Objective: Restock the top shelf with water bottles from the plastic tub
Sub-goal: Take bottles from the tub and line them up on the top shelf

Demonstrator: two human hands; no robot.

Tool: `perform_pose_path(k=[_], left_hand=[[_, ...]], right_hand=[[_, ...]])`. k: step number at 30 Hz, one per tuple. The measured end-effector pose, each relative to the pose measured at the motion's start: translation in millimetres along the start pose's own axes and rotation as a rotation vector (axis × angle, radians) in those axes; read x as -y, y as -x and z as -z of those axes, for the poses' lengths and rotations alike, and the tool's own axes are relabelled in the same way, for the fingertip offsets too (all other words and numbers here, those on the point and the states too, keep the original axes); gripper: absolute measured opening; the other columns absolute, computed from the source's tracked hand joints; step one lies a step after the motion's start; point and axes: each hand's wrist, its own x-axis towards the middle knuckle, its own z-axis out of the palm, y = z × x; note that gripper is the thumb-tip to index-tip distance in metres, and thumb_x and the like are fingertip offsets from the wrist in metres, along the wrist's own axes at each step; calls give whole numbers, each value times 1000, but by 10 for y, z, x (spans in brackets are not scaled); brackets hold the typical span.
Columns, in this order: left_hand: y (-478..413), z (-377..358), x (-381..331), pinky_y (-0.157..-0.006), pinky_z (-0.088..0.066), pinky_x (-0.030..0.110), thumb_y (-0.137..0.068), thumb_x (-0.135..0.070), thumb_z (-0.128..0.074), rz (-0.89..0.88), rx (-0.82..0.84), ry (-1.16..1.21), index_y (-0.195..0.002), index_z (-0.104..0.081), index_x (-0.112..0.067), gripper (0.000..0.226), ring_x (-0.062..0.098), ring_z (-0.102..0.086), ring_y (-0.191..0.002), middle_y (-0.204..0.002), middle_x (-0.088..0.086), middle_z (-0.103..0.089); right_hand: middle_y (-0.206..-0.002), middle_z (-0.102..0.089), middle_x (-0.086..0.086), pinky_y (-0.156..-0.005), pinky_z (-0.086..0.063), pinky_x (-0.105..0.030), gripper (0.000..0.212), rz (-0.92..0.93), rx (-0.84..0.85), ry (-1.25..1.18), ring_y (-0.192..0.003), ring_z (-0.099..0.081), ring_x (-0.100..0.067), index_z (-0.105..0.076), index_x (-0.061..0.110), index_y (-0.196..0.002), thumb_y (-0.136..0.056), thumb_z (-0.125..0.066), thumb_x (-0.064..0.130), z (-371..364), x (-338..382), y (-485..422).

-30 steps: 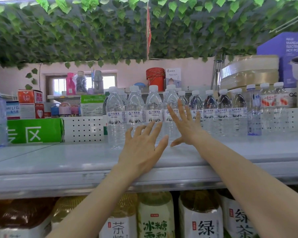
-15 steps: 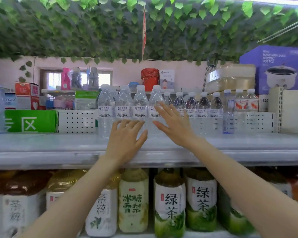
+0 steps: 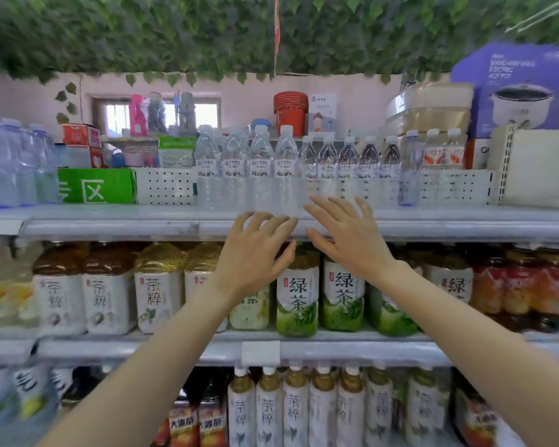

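A row of clear water bottles with white caps and blue-white labels stands on the top shelf, running from the middle to the right. My left hand hovers in front of the shelf's front edge with its fingers loosely spread and holds nothing. My right hand is beside it, fingers straight and spread, also holding nothing, just below the bottles. Neither hand touches a bottle. The plastic tub is out of view.
A green carton and large water jugs sit at the shelf's left. A white perforated divider stands behind. A purple hot-pot box is at the right. Tea bottles fill the shelves below.
Both hands have drawn back from the water bottles and dropped below the shelf edge. The camera has tilted down, bringing the lower shelves into view.
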Motion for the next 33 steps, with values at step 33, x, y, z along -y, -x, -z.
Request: perform_pose_path(k=[33], left_hand=[[3190, -799, -1291, -91, -30, 43, -86, -35, -39, 74, 561, 256, -110, -67, -10, 45, 31, -60, -101, -104, 6, -69]], right_hand=[[-126, -63, -5, -92, -42, -58, 49, -221, 660, -120, -105, -63, -29, -63, 19, -123, -89, -37, 43, -600, 1796, 3399]])
